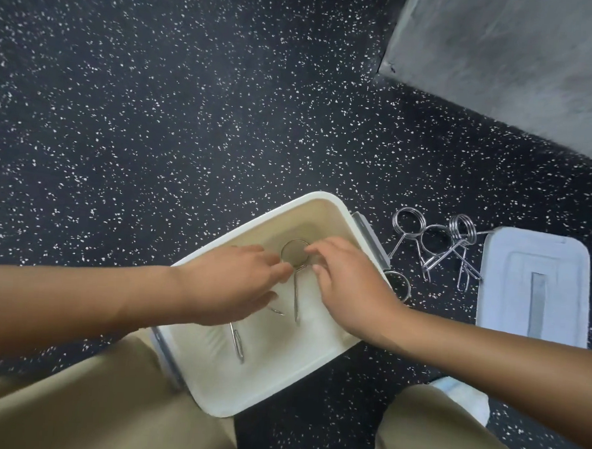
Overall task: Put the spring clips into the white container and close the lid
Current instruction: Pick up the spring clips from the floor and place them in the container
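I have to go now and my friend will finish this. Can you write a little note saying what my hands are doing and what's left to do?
Left hand: open, over the white container, fingers by a clip lying inside.
Right hand: open, also over the container, fingertips at that clip's ring; no firm grip seen.
Done: at least two clips are in the container; the second lies nearer you.
Left: a pile of clips is on the floor right of the container, and one clip sits right beside its wall. The lid lies on the floor farther right. Put those clips in, then close the lid.
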The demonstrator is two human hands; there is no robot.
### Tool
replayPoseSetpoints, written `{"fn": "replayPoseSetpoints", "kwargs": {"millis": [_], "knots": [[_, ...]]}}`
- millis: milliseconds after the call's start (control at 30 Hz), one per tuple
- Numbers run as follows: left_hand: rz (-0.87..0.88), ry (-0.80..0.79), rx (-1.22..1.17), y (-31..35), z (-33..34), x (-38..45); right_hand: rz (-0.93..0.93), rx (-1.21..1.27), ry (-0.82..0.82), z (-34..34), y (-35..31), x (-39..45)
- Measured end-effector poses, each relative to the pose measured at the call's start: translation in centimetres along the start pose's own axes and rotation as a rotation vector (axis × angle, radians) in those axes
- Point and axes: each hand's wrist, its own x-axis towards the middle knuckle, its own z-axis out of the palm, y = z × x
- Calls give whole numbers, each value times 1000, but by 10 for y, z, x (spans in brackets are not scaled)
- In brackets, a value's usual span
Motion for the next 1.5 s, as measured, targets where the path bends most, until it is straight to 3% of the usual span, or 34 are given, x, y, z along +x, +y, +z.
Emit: {"fn": "replayPoseSetpoints", "kwargs": {"millis": [233,400,567,700,833,1000,1267,1500], "knots": [[62,130,-44,30,-60,21,-66,113,250,-65,25,-36],[75,225,-140,48,-97,55,65,110,463,-98,88,-29],[67,290,-165,62,-101,117,250,-76,428,-115,170,-7],[34,125,-39,65,-96,168,350,-155,273,-119,203,6],[86,-156,157,62,-86,200,368,-186,139,-114,215,14],[191,-370,362,60,-74,230,359,-188,147,-104,221,18],[163,-445,283,72,-35,249,282,-93,290,-107,224,5],[103,-386,369,70,-45,253,299,237,452,-111,238,-22]]}}
